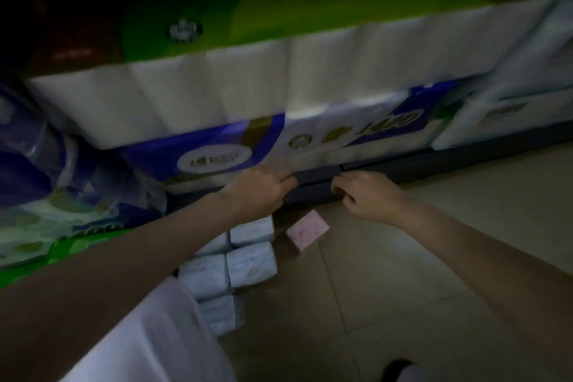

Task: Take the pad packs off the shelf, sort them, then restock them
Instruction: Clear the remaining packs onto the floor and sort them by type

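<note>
- Head view looks down, dim and blurred, at the foot of a shelf (pixel 403 169) stacked with large tissue bundles (pixel 248 96).
- Left hand (pixel 260 192) reaches to the dark base strip of the shelf, fingers curled; whether it grips anything cannot be told.
- Right hand (pixel 362 195) sits just beside it at the same strip, fingers curled under, with nothing plainly in its hold.
- Pale blue pad packs (pixel 251 262) lie in a tight cluster on the tiled floor (pixel 434 257), below the left forearm, several touching one another.
- One pink pad pack (pixel 307 229) lies apart on the floor, between the blue cluster and the right hand.
- White clothing (pixel 148 341) fills the lower left corner.
</note>
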Demonstrator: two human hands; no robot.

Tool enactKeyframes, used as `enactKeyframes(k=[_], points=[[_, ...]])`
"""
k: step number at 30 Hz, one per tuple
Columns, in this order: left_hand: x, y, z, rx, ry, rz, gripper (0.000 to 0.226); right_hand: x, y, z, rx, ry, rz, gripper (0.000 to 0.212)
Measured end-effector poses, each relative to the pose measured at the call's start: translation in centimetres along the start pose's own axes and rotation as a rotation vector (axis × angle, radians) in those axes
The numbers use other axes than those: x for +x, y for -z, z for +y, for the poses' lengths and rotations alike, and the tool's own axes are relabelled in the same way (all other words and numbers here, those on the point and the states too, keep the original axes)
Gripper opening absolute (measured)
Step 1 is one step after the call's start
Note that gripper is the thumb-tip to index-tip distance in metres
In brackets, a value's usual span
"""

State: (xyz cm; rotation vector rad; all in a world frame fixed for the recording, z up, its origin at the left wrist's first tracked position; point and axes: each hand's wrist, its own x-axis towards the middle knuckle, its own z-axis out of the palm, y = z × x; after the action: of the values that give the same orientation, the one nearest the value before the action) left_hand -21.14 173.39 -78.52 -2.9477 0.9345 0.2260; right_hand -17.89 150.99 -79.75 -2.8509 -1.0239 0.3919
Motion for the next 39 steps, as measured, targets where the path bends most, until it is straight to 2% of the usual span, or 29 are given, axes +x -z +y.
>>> enactKeyframes(k=[3,7,10,12,14,17,19,21,23,25,28,30,32,34,36,37,39], points=[[0.8,6.0,0.1,0.041,-0.201,0.368,0.02,-2.3,7.9,0.0,-0.052,0.138,0.357,0.025],[1.8,15.5,0.6,0.066,-0.334,0.684,0.019,-5.0,18.2,-0.3,-0.052,0.237,0.776,0.021],[1.7,23.0,0.5,0.181,-0.345,0.886,0.02,-5.8,25.7,-1.0,-0.042,0.256,1.057,0.02],[1.3,27.4,0.3,0.244,-0.312,0.989,0.02,-5.4,29.7,-1.5,-0.049,0.281,1.19,0.017],[1.2,30.6,-0.2,0.281,-0.227,1.078,0.023,-4.1,32.9,-2.0,-0.043,0.29,1.256,0.019],[1.1,33.4,-1.6,0.219,-0.018,1.099,0.032,-1.1,36.7,-2.5,0.024,0.195,1.148,0.039],[0.7,34.2,-2.7,0.218,0.089,1.083,0.036,1.3,38.9,-2.6,0.031,0.102,1.028,0.062],[-0.3,34.9,-3.4,0.234,0.181,1.079,0.037,3.4,40.9,-3.3,0.063,0.026,1.011,0.081],[-1.6,35.8,-4.1,0.226,0.322,1.041,0.036,5.1,42.3,-4.7,0.096,0.001,1.038,0.087],[-2.9,37.1,-5.4,0.177,0.475,0.92,0.037,6.4,43.2,-6.5,-0.001,-0.026,1.033,0.084],[-4.9,39.8,-6.9,-0.129,0.648,0.603,0.036,7.1,43.3,-8.8,-0.14,-0.058,1.034,0.063],[-5.7,41.2,-7.6,-0.285,0.726,0.374,0.048,6.8,42.6,-9.6,-0.174,-0.016,1.137,0.044],[-6.5,41.8,-8.2,-0.341,0.792,0.238,0.065,6.3,42.2,-9.8,-0.224,-0.014,1.203,0.037],[-6.9,41.6,-8.4,-0.452,0.815,0.26,0.076,5.5,42.2,-9.8,-0.157,-0.032,1.114,0.036],[-6.7,40.9,-8.5,-0.559,0.819,0.389,0.077,5.0,42.4,-10.1,-0.084,-0.07,0.931,0.035],[-6.4,40.6,-8.5,-0.568,0.833,0.453,0.074,4.8,42.5,-10.4,-0.099,-0.114,0.809,0.04],[-5.9,40.3,-8.3,-0.542,0.878,0.572,0.069,4.6,42.5,-11.3,-0.092,-0.204,0.558,0.067]])
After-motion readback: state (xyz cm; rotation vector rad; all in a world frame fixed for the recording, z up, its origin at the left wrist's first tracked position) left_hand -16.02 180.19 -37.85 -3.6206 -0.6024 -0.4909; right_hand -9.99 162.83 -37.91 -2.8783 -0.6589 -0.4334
